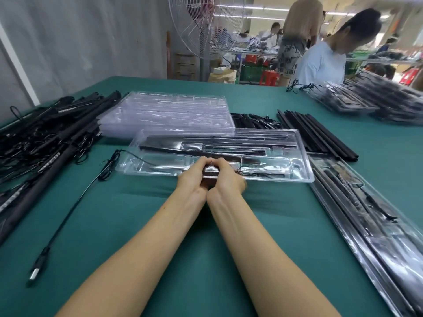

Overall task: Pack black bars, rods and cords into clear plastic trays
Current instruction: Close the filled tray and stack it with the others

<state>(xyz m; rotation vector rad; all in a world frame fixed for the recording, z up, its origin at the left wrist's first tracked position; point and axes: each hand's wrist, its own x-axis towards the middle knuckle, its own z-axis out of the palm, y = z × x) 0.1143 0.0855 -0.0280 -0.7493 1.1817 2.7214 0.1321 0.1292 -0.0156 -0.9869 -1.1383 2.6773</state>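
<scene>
A clear plastic tray (pixel 304 172) lies across the green table in front of me, with black bars seated in its far slots and a coiled cord at its right end. My left hand (pixel 192 177) and my right hand (pixel 225 177) meet at the tray's near edge, fingers curled together round a small dark piece (pixel 210 171) at the tray's front compartment. A black USB cord (pixel 68 216) trails from the tray's left end toward me, its plug near the table's front left.
A heap of black rods and cords (pixel 45 133) fills the left. A stack of clear trays (pixel 174 110) sits behind. Loose black bars (pixel 320 133) lie at the right, packed trays (pixel 366 220) near right and far right. A person (pixel 322 62) stands beyond the table by a fan (pixel 206 26).
</scene>
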